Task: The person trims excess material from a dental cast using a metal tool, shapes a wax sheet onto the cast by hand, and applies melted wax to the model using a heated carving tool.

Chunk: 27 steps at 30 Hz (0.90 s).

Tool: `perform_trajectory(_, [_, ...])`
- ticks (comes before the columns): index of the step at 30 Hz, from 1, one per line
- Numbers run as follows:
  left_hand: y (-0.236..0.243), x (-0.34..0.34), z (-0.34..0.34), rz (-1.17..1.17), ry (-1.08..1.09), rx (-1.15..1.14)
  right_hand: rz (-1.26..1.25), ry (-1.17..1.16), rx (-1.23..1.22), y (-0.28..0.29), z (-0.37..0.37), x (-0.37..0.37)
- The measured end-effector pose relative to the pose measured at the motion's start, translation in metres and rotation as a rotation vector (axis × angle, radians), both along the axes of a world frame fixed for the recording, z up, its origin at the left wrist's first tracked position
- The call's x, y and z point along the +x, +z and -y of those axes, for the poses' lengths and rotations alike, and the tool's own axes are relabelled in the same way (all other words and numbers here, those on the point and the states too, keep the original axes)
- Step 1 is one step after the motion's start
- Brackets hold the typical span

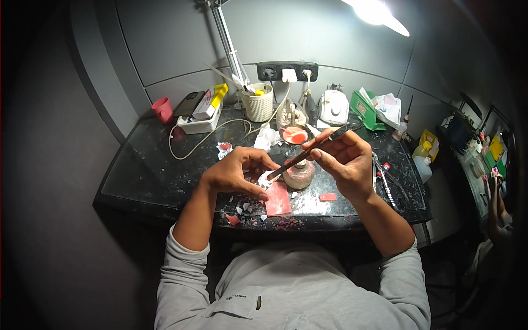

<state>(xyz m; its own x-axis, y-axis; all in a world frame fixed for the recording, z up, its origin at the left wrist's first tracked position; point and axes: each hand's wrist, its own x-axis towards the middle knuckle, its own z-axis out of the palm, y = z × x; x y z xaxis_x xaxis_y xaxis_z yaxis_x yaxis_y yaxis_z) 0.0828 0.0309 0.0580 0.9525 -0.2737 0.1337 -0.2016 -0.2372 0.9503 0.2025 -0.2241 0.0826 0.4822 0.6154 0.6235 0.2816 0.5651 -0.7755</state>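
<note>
"Spatula (292, 163) in the right hand (347, 162) — slender, dark, pinched like a pen, thumb and fingers closed on its handle, the flat end slanting down to the left!"

"And the left hand (231, 173)?"

"Half curled, thumb and fingers bent around a small white piece (264, 179), partly hidden by them. The spatula's tip is right at that piece; touching or not, I can't tell."

"So where are we?"

"Above the front of the black workbench (137, 179), the spatula crossing in front of a squat round bottle (300, 177)."

"Plenty lying below!"

"Oh yes — a pink wax-like sheet (278, 202) just beneath the left thumb, a small pink strip (328, 197) to its right, white chips (246, 207) scattered to its left."

"Farther back?"

"A round dish (295, 135) with orange-red contents, crumpled tissue (267, 137) near it, then a woven white cup (258, 107), all under a glowing lamp (379, 14)."
</note>
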Motion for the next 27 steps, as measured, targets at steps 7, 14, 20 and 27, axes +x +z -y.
perform_trajectory(7, [-0.005,0.002,-0.003,0.017,-0.022,-0.078,0.041,0.001,0.033,0.001,0.001,0.0])
perform_trajectory(14, [-0.004,0.002,-0.001,0.087,-0.039,-0.109,0.055,-0.004,0.04,0.002,0.004,0.0])
perform_trajectory(20, [-0.005,0.003,-0.002,0.108,-0.03,-0.095,0.07,0.004,0.046,0.002,0.005,0.001])
perform_trajectory(27, [0.005,-0.002,0.001,0.155,0.103,-0.008,0.107,-0.125,-0.021,0.007,0.012,0.018])
